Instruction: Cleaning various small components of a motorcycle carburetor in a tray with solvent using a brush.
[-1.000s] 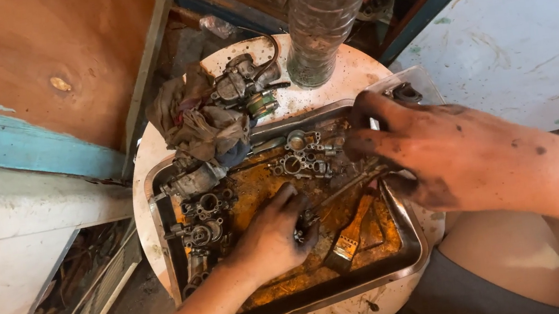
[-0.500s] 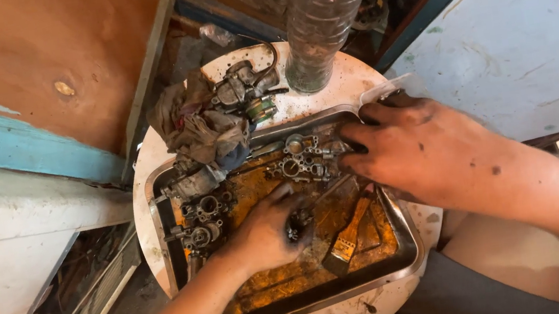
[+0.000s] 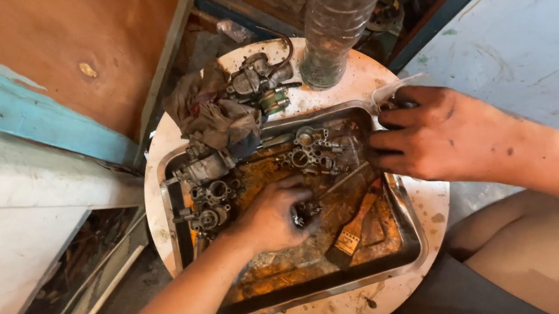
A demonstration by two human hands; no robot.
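A small dark metal part [image 3: 302, 213] sits near the middle of a rusty metal tray [image 3: 409, 248], pinched in the fingers of the left hand [image 3: 270, 217], which curls over it from the tray's near side. The right hand [image 3: 437, 135] rests at the tray's far right corner, fingers bent and narrow, tips on the rim beside a cluster of small parts [image 3: 311, 151]; whether they hold anything cannot be told. Both hands are smeared with dark grease. A brush [image 3: 355, 230] lies in orange liquid toward the tray's right side. More carburetor parts [image 3: 208, 196] line the tray's left edge. The tray sits on a round white bench [image 3: 158, 225]. At the bench's far edge lie a dirty rag [image 3: 208, 112], a carburetor [image 3: 261, 79] and a clear plastic bottle [image 3: 340, 17], standing upright.
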